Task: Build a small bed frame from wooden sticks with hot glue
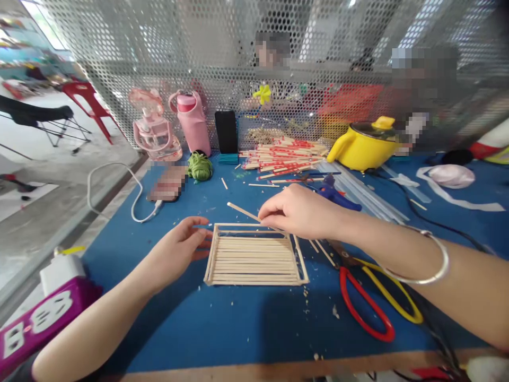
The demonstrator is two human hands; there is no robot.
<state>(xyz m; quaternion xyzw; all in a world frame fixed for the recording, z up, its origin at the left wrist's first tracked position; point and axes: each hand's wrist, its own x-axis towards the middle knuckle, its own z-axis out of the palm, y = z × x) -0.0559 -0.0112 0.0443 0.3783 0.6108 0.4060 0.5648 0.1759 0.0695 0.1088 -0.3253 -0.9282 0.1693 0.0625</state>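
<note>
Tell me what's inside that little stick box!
Inside the stick box, pale sticks lie side by side like a floor. The right hand covers the far right corner, so I can't see that. Whatever lies under the sticks is mostly hidden.

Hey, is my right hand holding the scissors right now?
No, your right hand pinches a thin wooden stick, while the scissors lie on the blue tabletop.
</note>
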